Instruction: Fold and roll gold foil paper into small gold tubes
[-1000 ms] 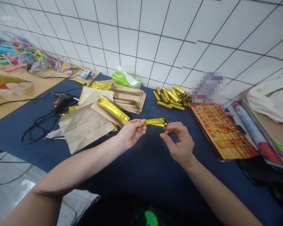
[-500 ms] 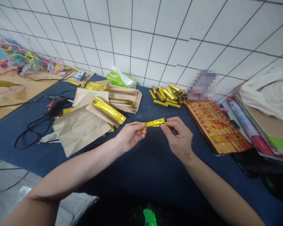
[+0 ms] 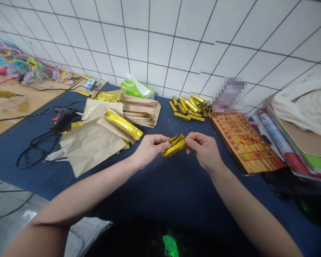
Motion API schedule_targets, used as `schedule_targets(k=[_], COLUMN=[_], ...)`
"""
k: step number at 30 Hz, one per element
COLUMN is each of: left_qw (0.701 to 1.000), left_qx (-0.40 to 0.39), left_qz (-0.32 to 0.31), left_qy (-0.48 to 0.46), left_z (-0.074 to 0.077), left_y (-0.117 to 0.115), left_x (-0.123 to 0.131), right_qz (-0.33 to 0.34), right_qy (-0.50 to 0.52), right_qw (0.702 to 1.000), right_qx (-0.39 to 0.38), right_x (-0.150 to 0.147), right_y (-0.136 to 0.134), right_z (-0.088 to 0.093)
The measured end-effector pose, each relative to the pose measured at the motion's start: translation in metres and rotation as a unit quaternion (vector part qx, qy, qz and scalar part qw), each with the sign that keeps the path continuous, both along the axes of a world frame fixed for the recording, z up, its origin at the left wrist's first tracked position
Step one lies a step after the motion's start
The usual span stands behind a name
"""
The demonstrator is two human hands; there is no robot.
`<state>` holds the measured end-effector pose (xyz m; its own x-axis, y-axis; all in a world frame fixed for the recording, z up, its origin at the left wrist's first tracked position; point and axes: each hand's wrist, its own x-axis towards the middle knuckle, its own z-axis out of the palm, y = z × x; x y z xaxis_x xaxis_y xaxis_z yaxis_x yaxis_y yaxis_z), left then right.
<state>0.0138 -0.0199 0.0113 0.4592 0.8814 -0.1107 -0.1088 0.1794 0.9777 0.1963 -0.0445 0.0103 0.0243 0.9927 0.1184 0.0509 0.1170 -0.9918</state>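
Note:
A folded strip of gold foil paper [image 3: 174, 145] is held above the dark blue tabletop [image 3: 163, 185] between both hands. My left hand [image 3: 148, 149] pinches its left end with fingers closed. My right hand [image 3: 204, 149] pinches its right end, fingers curled. The strip is bent into a shallow V between them. A pile of finished gold folded pieces [image 3: 189, 107] lies beyond, near the wall. To the left lie brown paper sheets [image 3: 92, 142] with a long gold foil sheet [image 3: 123, 124] on top.
A stack of brown paper [image 3: 141, 110] and a green tissue pack [image 3: 135, 89] sit at the back. A black glue gun [image 3: 62, 116] with cables lies at left. A gold and red printed board [image 3: 243, 141] and stacked folders [image 3: 296, 150] are at right.
My hands have moved closer together and the gold strip, straight before, is now folded and buckled between them. The view has shifted slightly.

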Motion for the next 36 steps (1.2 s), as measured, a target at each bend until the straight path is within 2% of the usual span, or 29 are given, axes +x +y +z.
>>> schedule_targets(k=[3, 6, 9, 12, 17, 20, 28, 36], left_qw=[1.000, 0.999, 0.991, 0.965, 0.938, 0.934, 0.956, 0.919], left_qx=[-0.008, 0.024, 0.117, 0.226, 0.302, 0.315, 0.268, 0.355], left_qz=[0.000, 0.006, 0.023, 0.047, 0.041, 0.037, 0.015, -0.024], left_qy=[0.005, 0.024, 0.064, 0.123, 0.168, 0.165, 0.116, 0.167], left_z=[-0.001, -0.002, -0.002, -0.003, -0.003, -0.003, -0.005, -0.003], left_y=[0.001, 0.000, -0.003, -0.005, -0.007, -0.009, -0.011, -0.008], left_x=[0.000, 0.001, 0.000, -0.003, -0.005, -0.005, -0.006, -0.008], right_qz=[0.001, 0.032, 0.057, 0.066, 0.071, 0.055, 0.045, 0.040], right_qy=[0.042, 0.050, 0.030, 0.021, 0.047, 0.049, 0.071, 0.076], right_qw=[0.999, 0.998, 0.998, 0.997, 0.995, 0.994, 0.989, 0.980], right_qx=[-0.014, -0.022, -0.025, -0.022, -0.060, -0.080, -0.122, -0.181], right_x=[0.000, -0.001, -0.003, -0.005, -0.007, -0.009, -0.014, -0.013], right_y=[0.001, 0.000, -0.003, -0.004, -0.005, -0.005, -0.004, -0.004], right_z=[-0.002, -0.002, -0.003, -0.003, -0.003, -0.003, -0.002, 0.003])
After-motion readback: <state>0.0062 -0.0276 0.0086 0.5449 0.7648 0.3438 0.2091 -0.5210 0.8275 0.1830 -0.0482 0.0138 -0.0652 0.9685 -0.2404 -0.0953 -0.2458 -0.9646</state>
